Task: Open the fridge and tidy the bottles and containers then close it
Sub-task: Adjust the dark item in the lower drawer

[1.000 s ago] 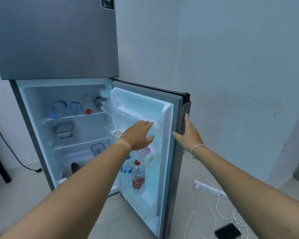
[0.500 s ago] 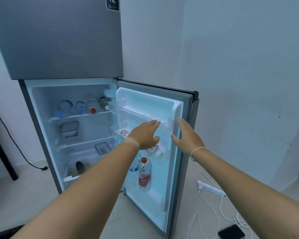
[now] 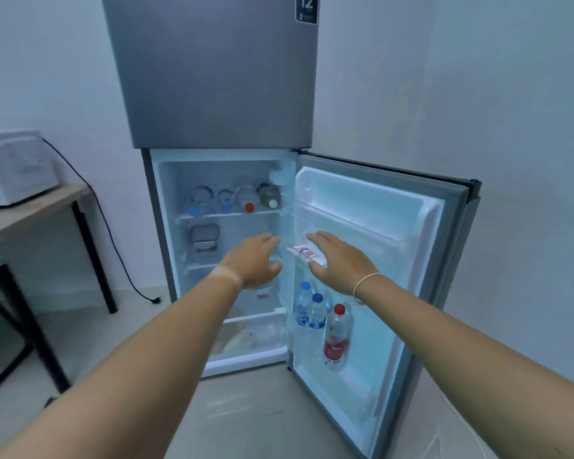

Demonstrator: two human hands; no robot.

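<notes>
From the head view, the right hand has let go of the door edge and now reaches in, empty and spread like the left hand, so the fridge stands open and tidying starts, probably with the packet.

- single view, head cam, wide-angle, edges bend
- looks forward and down, standing height, square on to the open fridge
- close: both forearms run in from the bottom corners, left hand and right hand mid-frame
- fridge door right of centre, floor at the bottom
</notes>
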